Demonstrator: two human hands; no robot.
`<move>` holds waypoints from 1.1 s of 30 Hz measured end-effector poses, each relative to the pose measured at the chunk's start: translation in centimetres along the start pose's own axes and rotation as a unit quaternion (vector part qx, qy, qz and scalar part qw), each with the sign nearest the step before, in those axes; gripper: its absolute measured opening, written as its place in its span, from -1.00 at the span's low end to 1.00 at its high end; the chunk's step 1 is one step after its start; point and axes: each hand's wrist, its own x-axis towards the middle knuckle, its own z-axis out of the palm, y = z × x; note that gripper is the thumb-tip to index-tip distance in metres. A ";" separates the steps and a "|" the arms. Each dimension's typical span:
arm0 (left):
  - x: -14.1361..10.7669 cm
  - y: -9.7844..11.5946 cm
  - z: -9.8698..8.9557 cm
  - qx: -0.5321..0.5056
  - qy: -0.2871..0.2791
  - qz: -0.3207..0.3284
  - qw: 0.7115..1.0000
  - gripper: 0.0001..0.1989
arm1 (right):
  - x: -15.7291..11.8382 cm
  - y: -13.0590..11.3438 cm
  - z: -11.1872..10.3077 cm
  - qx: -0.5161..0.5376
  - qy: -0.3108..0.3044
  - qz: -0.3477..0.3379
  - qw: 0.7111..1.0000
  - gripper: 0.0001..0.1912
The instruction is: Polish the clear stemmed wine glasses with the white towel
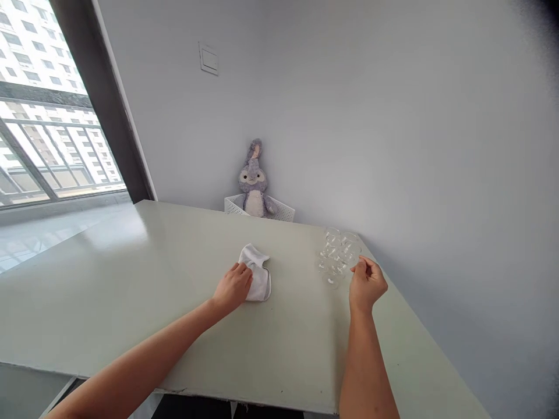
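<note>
A white cloth [259, 283] lies rumpled on the pale table. My left hand [234, 285] rests on its left side, with curled fingers gripping the fabric. Toward the right, several clear drinking glasses [334, 253] stand close together; their outlines overlap, so single ones are hard to separate. Just beside the glasses on their right is my right hand [367, 284], with thumb and fingers drawn together in a pinch. Whether the fingertips touch the nearest glass or hold anything transparent cannot be made out.
The pale table [187, 326] reaches the grey wall at the back and has a slanting right edge. Behind it, a purple plush rabbit [254, 186] sits in a white perforated basket [283, 212]. A window with a railing [56, 157] is at left.
</note>
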 end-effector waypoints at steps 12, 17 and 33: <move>6.1 1.1 6.9 0.010 -0.131 0.133 0.982 -0.45 | -1.2 -1.6 0.4 0.041 -0.034 -0.006 0.999 -0.69; 10.1 3.1 9.6 0.009 -0.185 0.196 0.963 -0.37 | -2.6 -2.4 1.1 0.030 -0.100 -0.040 0.994 -0.69; 12.9 -17.1 0.8 0.125 -0.147 -0.153 0.969 -0.36 | -4.0 -1.2 2.2 -0.014 -0.196 -0.111 0.974 -0.69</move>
